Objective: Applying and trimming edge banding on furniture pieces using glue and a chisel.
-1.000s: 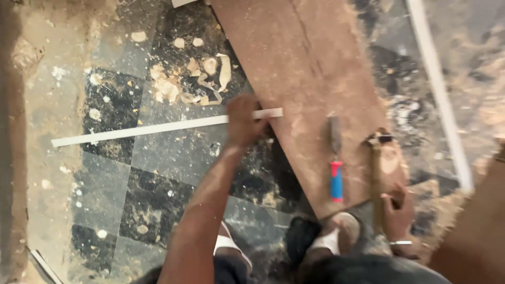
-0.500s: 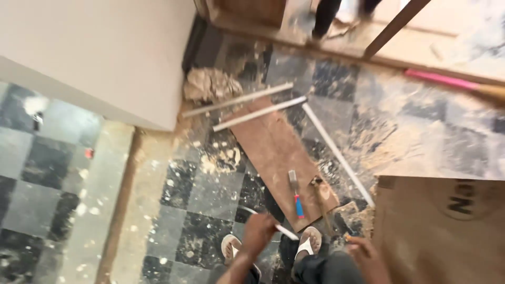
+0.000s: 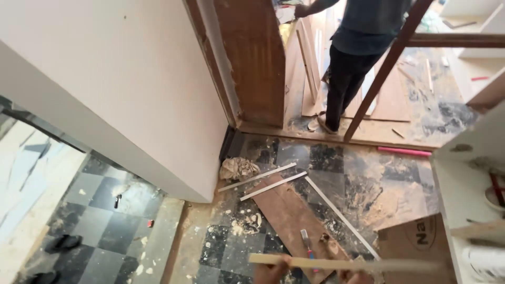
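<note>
A long pale wooden strip runs level across the bottom of the head view, blurred at its right end. My left hand is closed around it near its left end. Only the fingertips of my right hand show at the bottom edge, just under the strip; its grip is hidden. Below the strip on the floor lies a brown board with a red-and-blue-handled chisel on it.
Three white strips lie around the board, beside crumpled paper. A cardboard box and a white cabinet stand right. The white wall fills the left. Another person stands beyond the doorway, behind a slanted pole.
The view has lifted from the floor to the doorway and the other person. The strip my left hand held on the board is now raised level in front of me.
</note>
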